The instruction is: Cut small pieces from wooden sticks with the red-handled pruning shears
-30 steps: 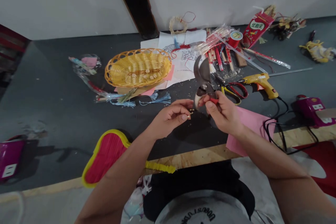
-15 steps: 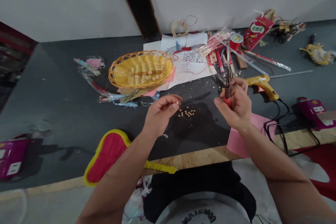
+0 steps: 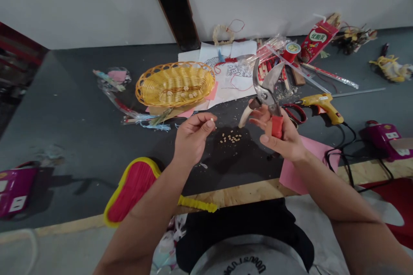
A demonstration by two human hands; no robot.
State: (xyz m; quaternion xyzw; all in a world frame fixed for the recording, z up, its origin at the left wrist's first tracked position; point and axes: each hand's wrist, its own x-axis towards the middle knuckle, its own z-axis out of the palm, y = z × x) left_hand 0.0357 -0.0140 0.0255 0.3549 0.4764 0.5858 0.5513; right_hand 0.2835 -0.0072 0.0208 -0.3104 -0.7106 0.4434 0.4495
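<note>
Between the thumb and forefinger of my left hand (image 3: 192, 138) is a tiny pale piece (image 3: 212, 120), too small to make out fully. My right hand (image 3: 282, 135) holds pruning shears (image 3: 267, 94) by a red-wrapped handle, with the blades spread and pointing away from me. The shears' other handle, whitish, swings out to the left near my fingertips. On the dark tabletop (image 3: 226, 172) between my hands lies a scatter of small wooden bits (image 3: 230, 138). Beyond my left hand stands a yellow wicker basket (image 3: 176, 84) with a few small pale pieces in it.
A yellow glue gun (image 3: 324, 105) and red-handled scissors (image 3: 295, 114) lie right of the shears. Behind are printed paper sheets (image 3: 240, 86), a thread spool (image 3: 291, 53), a drink carton (image 3: 319, 41) and a leaning phone (image 3: 178, 15). A red-and-yellow fan (image 3: 134, 189) lies under my left forearm.
The shears have turned from edge-on to broadside, and their blades and handles now show spread apart. My right hand has shifted slightly left; my left hand keeps its pinch, slightly further left.
</note>
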